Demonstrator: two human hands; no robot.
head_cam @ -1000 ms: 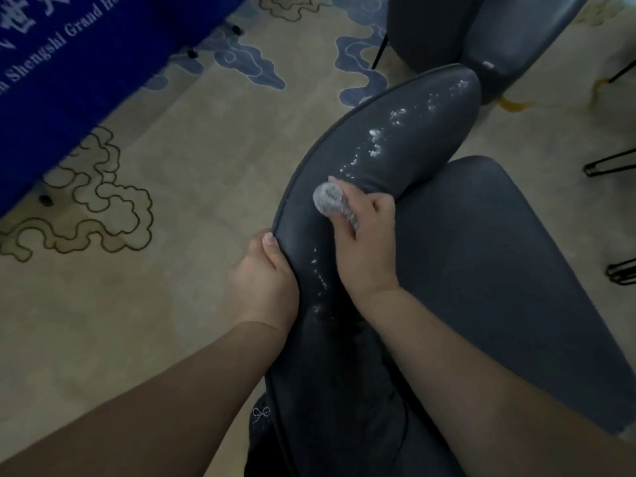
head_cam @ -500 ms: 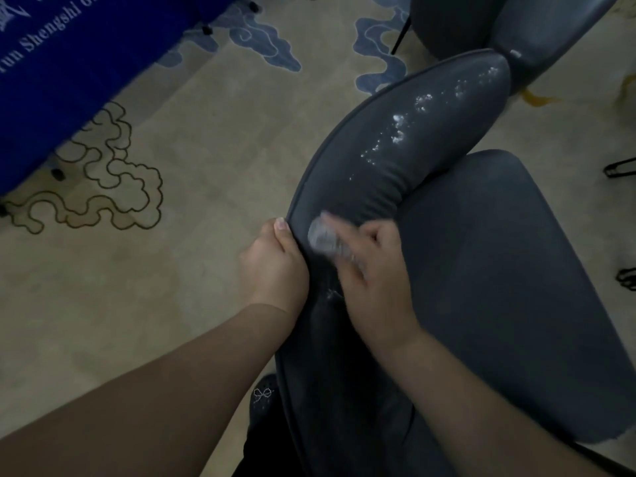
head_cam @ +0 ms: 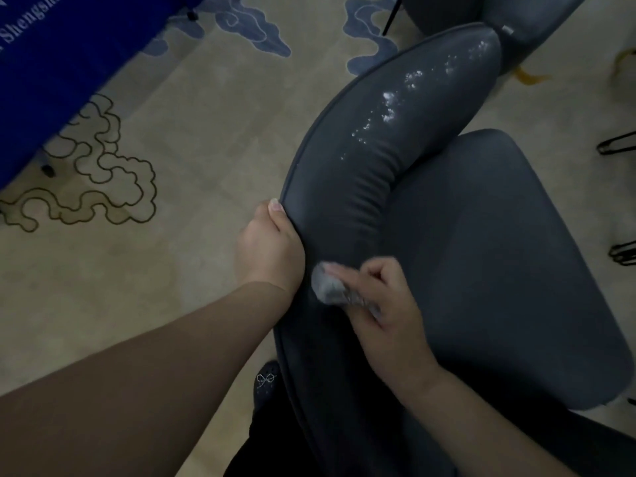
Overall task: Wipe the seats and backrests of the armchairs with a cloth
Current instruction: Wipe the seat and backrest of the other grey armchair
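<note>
We pinch a small crumpled cloth [head_cam: 332, 285] in our right hand [head_cam: 385, 311] and press it on the near stretch of the armchair's curved backrest [head_cam: 347, 187]. Our left hand [head_cam: 270, 247] grips the backrest's left edge, thumb on the rim. The stretch around the cloth looks clean and matte. White foamy specks [head_cam: 395, 108] dot the far part, so that length remains unwiped, we judge. The seat [head_cam: 499, 256] at right and the second armchair [head_cam: 537, 15] beyond remain to do.
</note>
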